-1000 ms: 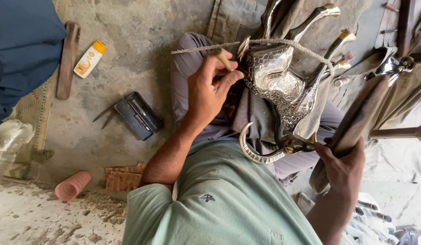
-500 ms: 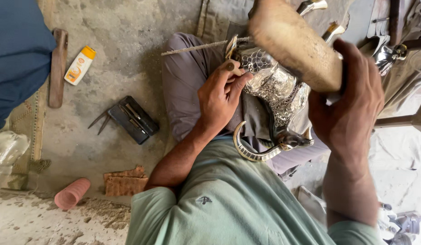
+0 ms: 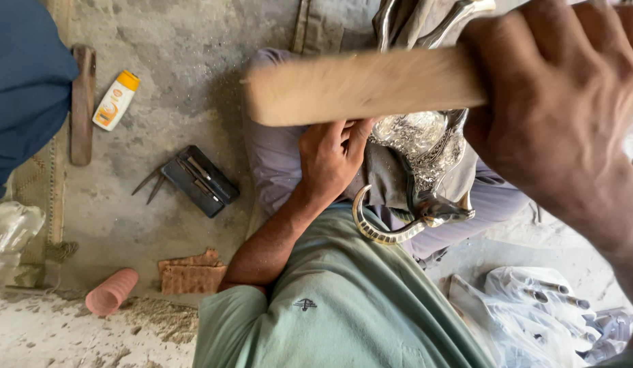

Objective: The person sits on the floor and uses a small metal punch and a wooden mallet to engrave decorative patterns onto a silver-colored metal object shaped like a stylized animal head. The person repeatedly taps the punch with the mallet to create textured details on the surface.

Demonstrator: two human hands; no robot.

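Left hand (image 3: pixel 330 160): resting on the lap, fingers curled and pressed against the left edge of the embossed silver ornament (image 3: pixel 425 153). Whether the grip pinches a small tool or only braces the metal cannot be told; the fingertips are partly hidden under the wooden mallet (image 3: pixel 360 85).

Right hand (image 3: pixel 562 102): raised close to the camera, grip closed around the wooden mallet, whose pale head reaches leftward across the ornament and is blurred.

Embossed silver ornament: lies on a grey cloth (image 3: pixel 384 180) over the person's lap, between the 2 hands. Its curved, ridged horn-like handle (image 3: pixel 384 228) hangs at the lower end, just above the green shirt (image 3: pixel 343 307).

Surroundings on the concrete floor (image 3: pixel 193 88): a dark tool case (image 3: pixel 200 180) with metal picks beside it, left of the lap; a white bottle with orange cap (image 3: pixel 115 101) and a wooden bar (image 3: pixel 81 102) farther left; a pink tube (image 3: pixel 112 292) and a brick fragment (image 3: pixel 192 274) lower left. Clear plastic bags (image 3: pixel 541 307) lie at lower right.
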